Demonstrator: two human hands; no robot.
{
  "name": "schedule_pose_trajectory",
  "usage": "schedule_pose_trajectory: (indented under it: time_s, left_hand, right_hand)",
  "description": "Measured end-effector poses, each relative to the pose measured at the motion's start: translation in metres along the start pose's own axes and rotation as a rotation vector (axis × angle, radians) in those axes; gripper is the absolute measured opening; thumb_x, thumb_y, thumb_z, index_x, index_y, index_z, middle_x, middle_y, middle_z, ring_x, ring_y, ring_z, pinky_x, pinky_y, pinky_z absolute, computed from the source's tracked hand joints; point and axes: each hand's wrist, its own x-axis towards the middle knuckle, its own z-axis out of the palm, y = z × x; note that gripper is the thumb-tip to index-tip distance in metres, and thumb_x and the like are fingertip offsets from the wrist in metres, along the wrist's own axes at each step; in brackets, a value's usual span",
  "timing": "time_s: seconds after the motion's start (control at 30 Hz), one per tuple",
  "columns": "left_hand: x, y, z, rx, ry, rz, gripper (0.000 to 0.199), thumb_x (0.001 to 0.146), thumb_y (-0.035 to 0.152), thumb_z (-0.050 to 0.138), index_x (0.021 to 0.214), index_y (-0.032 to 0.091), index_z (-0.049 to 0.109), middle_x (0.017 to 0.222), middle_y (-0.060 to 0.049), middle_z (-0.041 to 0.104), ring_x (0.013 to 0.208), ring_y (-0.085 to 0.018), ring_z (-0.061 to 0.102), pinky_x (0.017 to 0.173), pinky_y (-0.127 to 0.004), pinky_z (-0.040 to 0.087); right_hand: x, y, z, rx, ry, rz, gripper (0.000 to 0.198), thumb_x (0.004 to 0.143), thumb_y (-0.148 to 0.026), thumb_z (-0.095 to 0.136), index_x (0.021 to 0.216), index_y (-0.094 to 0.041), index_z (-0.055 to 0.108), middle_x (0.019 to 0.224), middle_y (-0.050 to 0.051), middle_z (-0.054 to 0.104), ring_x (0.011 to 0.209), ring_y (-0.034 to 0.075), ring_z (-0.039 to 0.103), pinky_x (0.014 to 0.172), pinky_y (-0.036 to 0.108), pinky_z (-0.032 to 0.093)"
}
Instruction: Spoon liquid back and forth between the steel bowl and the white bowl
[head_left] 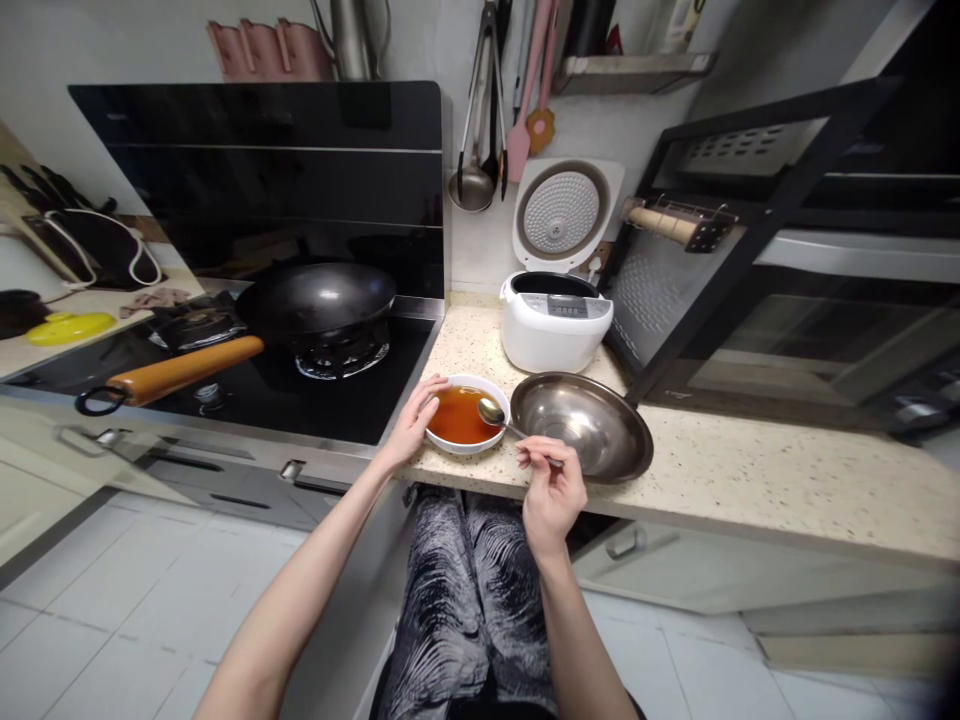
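A white bowl (pixel 466 449) of clear reddish-brown liquid (pixel 456 418) stands near the counter's front edge. My left hand (pixel 414 418) rests against the bowl's left rim, its fingers along the edge. In my right hand (pixel 553 484) is the handle of a metal spoon (pixel 491 411), gripped between thumb and fingers. The spoon's head is over the right part of the bowl, above the liquid or just at its surface; I cannot tell which. Right of the bowl, behind my right hand, a wide stainless steel basin (pixel 600 425) holds nothing I can see.
A white rice cooker (pixel 556 335) with its lid raised stands behind the bowl and basin. On the stove to the left sits a black wok (pixel 319 300) with a wooden handle (pixel 187 368) pointing toward me. Ladle and tongs (pixel 480 110) hang on the wall. An oven (pixel 840 330) is at right.
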Motion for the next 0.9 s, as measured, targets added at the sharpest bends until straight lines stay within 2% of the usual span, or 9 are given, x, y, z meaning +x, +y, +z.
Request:
schedule_pose_trajectory:
  time_s: [0.33, 0.67, 0.77, 0.9]
  left_hand:
    - [0.0, 0.0, -0.001, -0.019, 0.002, -0.016, 0.043, 0.104, 0.052, 0.048, 0.128, 0.023, 0.068, 0.15, -0.012, 0.058, 0.151, -0.029, 0.044, 0.129, -0.051, 0.029]
    - [0.0, -0.003, -0.001, -0.028, 0.015, -0.009, 0.041, 0.104, 0.049, 0.049, 0.128, 0.023, 0.068, 0.15, -0.011, 0.058, 0.149, -0.028, 0.046, 0.13, -0.051, 0.028]
    - [0.0, -0.002, -0.001, -0.019, 0.014, -0.013, 0.04, 0.104, 0.048, 0.049, 0.128, 0.023, 0.068, 0.149, -0.011, 0.059, 0.15, -0.028, 0.046, 0.13, -0.05, 0.028]
    - [0.0, -0.001, -0.002, -0.014, 0.018, -0.011, 0.04, 0.104, 0.048, 0.049, 0.126, 0.023, 0.07, 0.148, -0.011, 0.06, 0.149, -0.028, 0.047, 0.13, -0.051, 0.028]
  right_hand:
    - [0.016, -0.004, -0.001, -0.009, 0.084, 0.013, 0.014, 0.101, -0.024, 0.059, 0.088, -0.02, 0.062, 0.088, 0.002, 0.072, 0.07, 0.011, 0.066, 0.062, 0.024, 0.055]
    - [0.021, -0.011, -0.024, -0.124, 0.185, -0.012, 0.017, 0.102, -0.029, 0.058, 0.088, -0.02, 0.059, 0.088, 0.004, 0.071, 0.07, 0.013, 0.065, 0.061, 0.026, 0.055]
    - [0.018, -0.007, -0.032, -0.172, 0.173, -0.063, 0.015, 0.102, -0.025, 0.057, 0.088, -0.021, 0.06, 0.088, 0.004, 0.071, 0.07, 0.013, 0.066, 0.061, 0.025, 0.055]
    - [0.014, -0.001, -0.043, -0.26, 0.087, -0.147, 0.014, 0.101, -0.017, 0.055, 0.09, -0.021, 0.062, 0.087, 0.003, 0.071, 0.075, 0.014, 0.068, 0.063, 0.026, 0.056]
